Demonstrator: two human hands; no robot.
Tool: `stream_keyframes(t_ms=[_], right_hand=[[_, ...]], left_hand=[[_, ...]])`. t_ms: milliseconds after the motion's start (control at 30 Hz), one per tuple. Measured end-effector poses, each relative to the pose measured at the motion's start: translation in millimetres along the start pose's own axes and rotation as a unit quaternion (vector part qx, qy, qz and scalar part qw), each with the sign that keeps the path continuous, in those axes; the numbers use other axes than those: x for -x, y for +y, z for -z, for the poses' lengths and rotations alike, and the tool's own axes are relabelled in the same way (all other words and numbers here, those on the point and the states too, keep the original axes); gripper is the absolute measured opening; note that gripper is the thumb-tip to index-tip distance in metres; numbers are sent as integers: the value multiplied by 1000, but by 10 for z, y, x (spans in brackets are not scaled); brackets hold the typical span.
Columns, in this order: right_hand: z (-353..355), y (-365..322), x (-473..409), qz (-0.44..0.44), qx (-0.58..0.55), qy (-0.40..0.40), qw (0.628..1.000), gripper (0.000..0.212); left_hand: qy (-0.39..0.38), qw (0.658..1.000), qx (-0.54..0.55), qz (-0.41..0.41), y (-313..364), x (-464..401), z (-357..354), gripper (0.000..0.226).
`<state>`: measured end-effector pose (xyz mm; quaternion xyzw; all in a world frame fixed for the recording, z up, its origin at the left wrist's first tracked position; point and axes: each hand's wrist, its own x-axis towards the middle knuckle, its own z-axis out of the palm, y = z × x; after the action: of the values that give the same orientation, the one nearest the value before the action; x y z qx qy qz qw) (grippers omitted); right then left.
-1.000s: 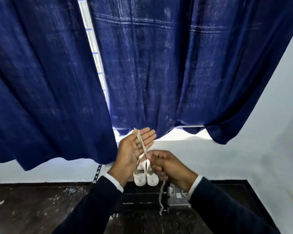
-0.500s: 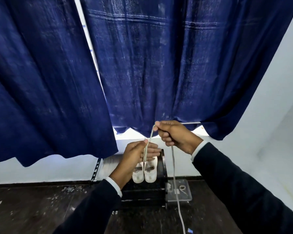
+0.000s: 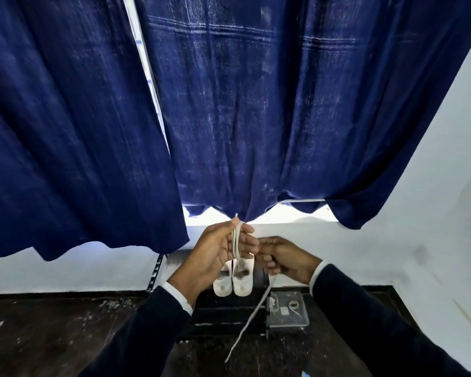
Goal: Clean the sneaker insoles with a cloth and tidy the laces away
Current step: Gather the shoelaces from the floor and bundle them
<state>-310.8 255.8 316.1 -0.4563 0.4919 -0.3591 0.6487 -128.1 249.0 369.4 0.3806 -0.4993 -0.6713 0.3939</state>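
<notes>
A white shoelace (image 3: 235, 239) is looped in several turns over my left hand (image 3: 216, 250), which is raised palm-up with the thumb pinching the loops near the fingertips. My right hand (image 3: 283, 258) sits just right of it, lower, closed on the same lace. The loose tail (image 3: 252, 314) hangs down from the right hand toward the floor. Below my hands a pair of white sneakers (image 3: 234, 280) stands side by side on a black rack (image 3: 226, 317), partly hidden by my left hand.
A clear plastic box (image 3: 288, 312) with small items sits right of the rack on the dark floor (image 3: 52, 333). Dark blue curtains (image 3: 229, 104) hang over a window in the white wall (image 3: 392, 254).
My right hand has come down from above the left hand to beside it, laying another turn of lace over the left palm. The hanging tail is shorter.
</notes>
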Motion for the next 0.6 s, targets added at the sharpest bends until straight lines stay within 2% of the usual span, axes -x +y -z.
stream_keyframes(t_ms=[67, 133, 233, 333, 400, 500, 600], right_hand=[[90, -215, -35, 15, 22, 25, 999, 29], [105, -440, -29, 38, 39, 40, 998, 30], [-44, -651, 63, 94, 52, 36, 994, 28], [-302, -507, 166, 117, 42, -1, 992, 30], [-449, -249, 189, 90, 10, -21, 996, 30], [-488, 86, 173, 25, -56, -42, 997, 32], [-351, 216, 117, -10, -42, -40, 998, 32]], left_hand=[[-24, 998, -59, 20, -22, 20, -12, 43], [-10, 995, -93, 36, -60, 8, -34, 43], [57, 994, -85, 33, -119, -51, -49, 41], [135, 990, -31, -2, -122, -91, -33, 35], [139, 990, -3, -19, -71, -87, -42, 37], [100, 994, 43, -17, -10, -71, -54, 40], [79, 994, 66, -30, 21, -49, -33, 40]])
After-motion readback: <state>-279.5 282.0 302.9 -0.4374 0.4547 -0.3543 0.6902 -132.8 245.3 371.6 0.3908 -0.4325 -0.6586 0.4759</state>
